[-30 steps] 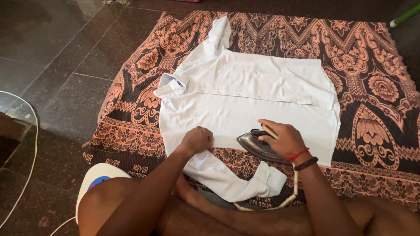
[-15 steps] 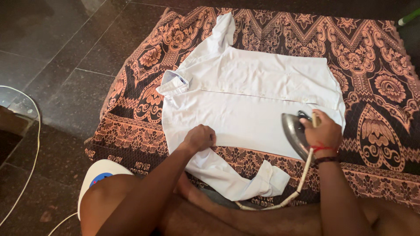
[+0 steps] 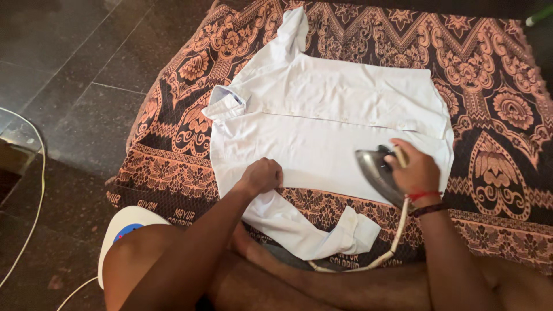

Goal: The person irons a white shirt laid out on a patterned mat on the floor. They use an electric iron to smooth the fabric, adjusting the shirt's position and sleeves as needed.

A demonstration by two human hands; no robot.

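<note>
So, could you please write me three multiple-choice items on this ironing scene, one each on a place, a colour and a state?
1. Where does the left hand rest?
A. on the shirt's near edge
B. on the floor
C. on the iron

2. What colour is the shirt?
A. red
B. white
C. black

3. How is the iron held in the right hand?
A. flat, soleplate down
B. tilted, soleplate showing
C. lying unheld

Key: 1 A, the fist presses the cloth; 2 B, it is plainly white against the patterned blanket; 3 B, the shiny soleplate faces sideways.
</note>
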